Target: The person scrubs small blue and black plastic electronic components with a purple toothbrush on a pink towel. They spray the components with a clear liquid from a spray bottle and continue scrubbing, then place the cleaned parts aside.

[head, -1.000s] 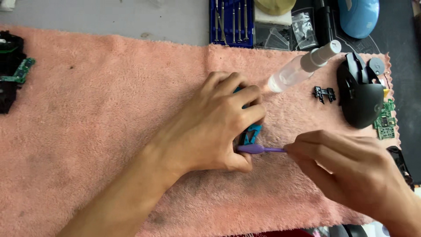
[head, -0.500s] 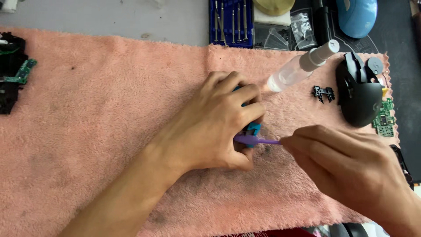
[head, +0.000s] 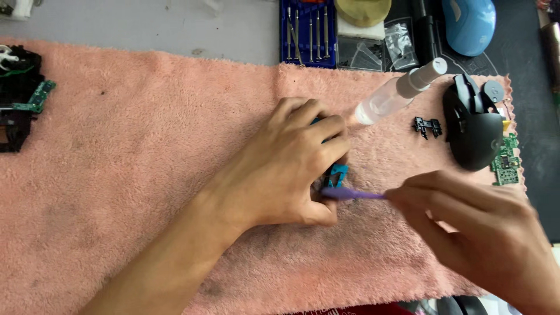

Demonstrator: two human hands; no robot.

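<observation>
My left hand [head: 286, 166] is curled over a small blue plastic part [head: 336, 174] and holds it down on the pink towel [head: 134, 175]; most of the part is hidden under my fingers. My right hand [head: 466, 224] pinches a thin purple tool [head: 350, 193] by its end. The tool's tip lies against the blue part, just under my left fingers.
A clear spray bottle [head: 392, 95] lies tilted on the towel beside my left hand. To the right are a small black clip [head: 427, 126], a black mouse shell [head: 473, 128] and a green circuit board [head: 505, 161]. A blue tool case [head: 307, 29] sits behind. Dark parts [head: 17, 99] lie far left.
The purple tool's tip slid up and then back down against the blue part. My left hand has stayed clamped on the part.
</observation>
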